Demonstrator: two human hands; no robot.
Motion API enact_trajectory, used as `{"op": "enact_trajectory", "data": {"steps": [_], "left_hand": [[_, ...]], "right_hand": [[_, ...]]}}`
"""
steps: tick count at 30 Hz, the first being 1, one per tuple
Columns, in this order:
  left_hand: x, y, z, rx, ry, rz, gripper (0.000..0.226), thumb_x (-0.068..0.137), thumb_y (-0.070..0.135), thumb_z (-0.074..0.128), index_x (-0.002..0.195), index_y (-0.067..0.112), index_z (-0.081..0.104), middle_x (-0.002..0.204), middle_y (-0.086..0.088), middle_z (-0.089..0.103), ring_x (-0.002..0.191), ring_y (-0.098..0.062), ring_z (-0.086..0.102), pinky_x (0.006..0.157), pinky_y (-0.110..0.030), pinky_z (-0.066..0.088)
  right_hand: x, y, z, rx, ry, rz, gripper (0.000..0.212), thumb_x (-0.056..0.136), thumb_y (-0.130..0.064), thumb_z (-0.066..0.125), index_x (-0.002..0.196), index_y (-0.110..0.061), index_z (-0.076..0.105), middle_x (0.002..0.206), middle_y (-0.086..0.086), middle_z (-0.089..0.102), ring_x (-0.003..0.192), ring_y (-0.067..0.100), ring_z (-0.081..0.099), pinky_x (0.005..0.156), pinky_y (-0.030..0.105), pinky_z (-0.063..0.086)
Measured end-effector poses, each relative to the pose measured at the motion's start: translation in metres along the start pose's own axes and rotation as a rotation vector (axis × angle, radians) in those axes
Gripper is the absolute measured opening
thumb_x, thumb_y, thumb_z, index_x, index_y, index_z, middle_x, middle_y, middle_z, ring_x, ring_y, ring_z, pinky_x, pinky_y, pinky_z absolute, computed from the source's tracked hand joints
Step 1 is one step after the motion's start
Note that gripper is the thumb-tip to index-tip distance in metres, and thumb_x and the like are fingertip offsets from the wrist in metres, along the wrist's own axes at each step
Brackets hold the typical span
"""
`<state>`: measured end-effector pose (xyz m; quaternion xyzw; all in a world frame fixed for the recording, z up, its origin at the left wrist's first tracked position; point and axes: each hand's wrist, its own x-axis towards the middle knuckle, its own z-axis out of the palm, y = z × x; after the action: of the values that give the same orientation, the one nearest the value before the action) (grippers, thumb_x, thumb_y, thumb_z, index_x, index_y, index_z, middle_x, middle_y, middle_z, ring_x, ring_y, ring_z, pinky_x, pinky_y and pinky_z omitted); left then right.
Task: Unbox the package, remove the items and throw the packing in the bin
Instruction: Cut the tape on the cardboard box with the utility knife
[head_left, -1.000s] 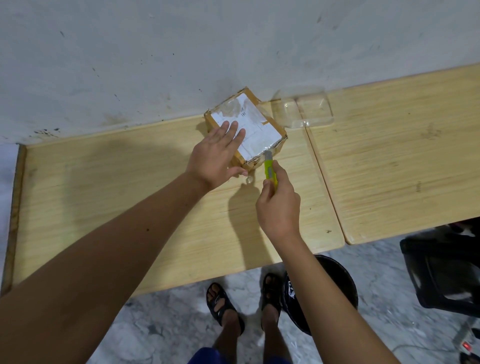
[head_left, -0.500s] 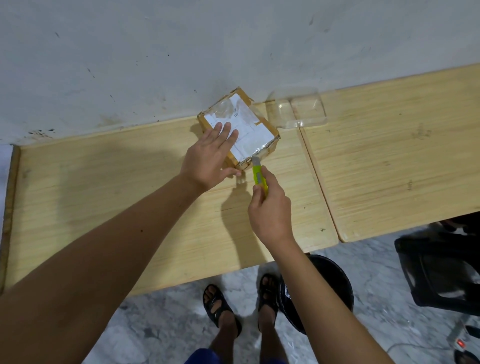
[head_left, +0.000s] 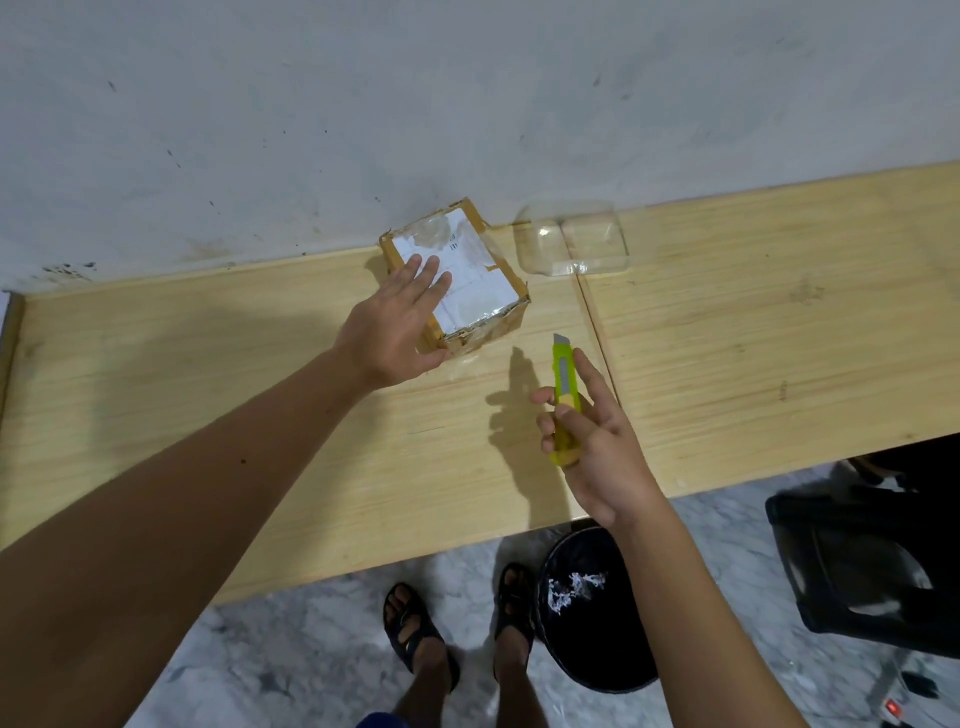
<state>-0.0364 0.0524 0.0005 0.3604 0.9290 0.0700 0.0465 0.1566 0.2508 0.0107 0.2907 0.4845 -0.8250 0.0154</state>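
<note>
Taped brown cardboard package with white label (head_left: 457, 278) sits on the light wooden tabletop (head_left: 208, 415), near the wall. Left hand (head_left: 397, 322) lies flat on its top and near-left edge, fingers straight, thumb at the front corner. Right hand (head_left: 592, 431) is off the box, hovering over the tabletop; its grip is a loose curl round a yellow-green utility knife (head_left: 562, 395), blade tip out and pointing away. Clear plastic tray (head_left: 571, 244) lies just right of the package. Black bin (head_left: 587, 613) stands on the floor under the tabletop edge.
</note>
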Motion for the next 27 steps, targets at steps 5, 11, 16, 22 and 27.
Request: {"op": "enact_trajectory", "data": {"steps": [5,11,16,22,27], "left_hand": [[0.003,0.002,0.002,-0.05,-0.026,-0.024,0.095,0.092,0.041,0.072,0.165,0.014,0.019,0.174,-0.006,0.01,0.162,-0.024,0.005,0.123,-0.037,0.029],[-0.001,-0.006,0.006,-0.07,0.003,0.003,0.096,0.088,0.04,0.076,0.164,0.014,0.024,0.173,-0.007,0.017,0.161,-0.025,0.012,0.114,-0.044,0.047],[-0.004,-0.012,0.006,-0.086,0.021,0.032,0.095,0.085,0.034,0.078,0.162,0.012,0.029,0.172,-0.008,0.021,0.16,-0.026,0.017,0.104,-0.044,0.054],[-0.001,-0.008,0.01,-0.103,0.013,0.013,0.095,0.085,0.032,0.075,0.164,0.014,0.025,0.173,-0.005,0.015,0.161,-0.023,0.009,0.103,-0.041,0.054],[-0.002,-0.007,0.015,-0.122,0.054,0.017,0.093,0.083,0.027,0.076,0.162,0.012,0.03,0.172,-0.007,0.02,0.161,-0.026,0.015,0.099,-0.039,0.055]], "right_hand": [[0.003,-0.007,-0.008,0.168,-0.053,0.017,0.084,0.092,0.023,0.037,0.159,-0.028,0.034,0.116,0.015,0.067,0.077,0.018,0.054,0.062,0.025,0.05],[0.007,-0.002,-0.015,0.314,-0.096,0.075,0.091,0.08,0.027,0.032,0.156,-0.023,0.039,0.117,0.019,0.07,0.08,0.021,0.056,0.063,0.027,0.053],[0.015,-0.003,-0.017,0.184,0.022,0.034,0.073,0.085,0.019,0.043,0.143,-0.021,0.058,0.114,0.015,0.061,0.067,0.018,0.054,0.056,0.025,0.049],[0.05,-0.006,-0.034,-0.326,0.433,-0.195,0.031,0.089,-0.012,0.078,0.116,-0.023,0.07,0.096,0.008,0.058,0.046,0.018,0.057,0.049,0.031,0.051],[0.094,-0.024,-0.077,-0.838,0.66,-0.349,0.037,0.097,-0.024,0.065,0.128,-0.011,0.049,0.081,0.001,0.056,0.084,0.037,0.065,0.073,0.039,0.047]]}}
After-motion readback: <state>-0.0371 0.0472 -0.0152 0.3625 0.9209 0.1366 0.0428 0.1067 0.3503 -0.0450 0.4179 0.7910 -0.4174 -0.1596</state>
